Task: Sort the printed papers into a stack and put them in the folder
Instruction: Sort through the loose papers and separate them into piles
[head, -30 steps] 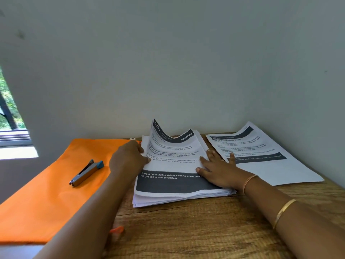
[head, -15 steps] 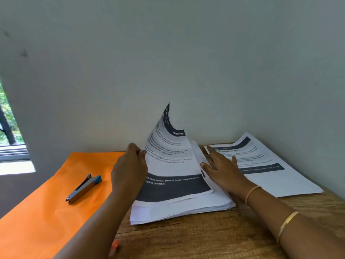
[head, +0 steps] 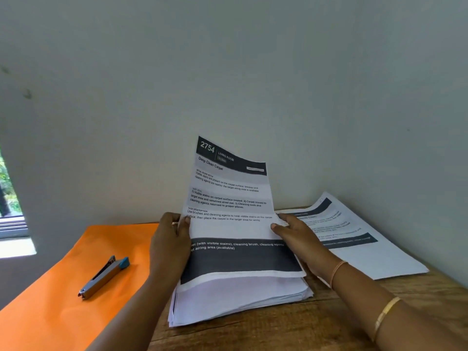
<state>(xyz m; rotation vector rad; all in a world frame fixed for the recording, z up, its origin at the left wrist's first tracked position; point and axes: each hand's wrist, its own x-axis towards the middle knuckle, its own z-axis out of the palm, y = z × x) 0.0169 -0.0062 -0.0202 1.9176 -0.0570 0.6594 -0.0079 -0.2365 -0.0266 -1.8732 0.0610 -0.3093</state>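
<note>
A thick stack of printed papers [head: 240,300] lies on the wooden table in front of me. Its top sheet [head: 230,198], headed "2754 Living Room, Deep Clean Carpet", is lifted and stands nearly upright. My left hand [head: 169,247] pinches that sheet's left edge. My right hand [head: 298,236] grips its right edge, thumb on the front. An orange folder [head: 63,295] lies flat to the left of the stack. More printed sheets [head: 367,239] lie flat at the right, by the wall.
A grey stapler with a blue tip [head: 103,277] rests on the orange folder. The wall [head: 228,84] rises just behind the papers. A window [head: 10,203] shows at the far left. Bare wooden table [head: 278,330] lies in front of the stack.
The top sheet, curled and half raised before, now stands nearly upright and flat. Both hands have risen with it, holding its edges.
</note>
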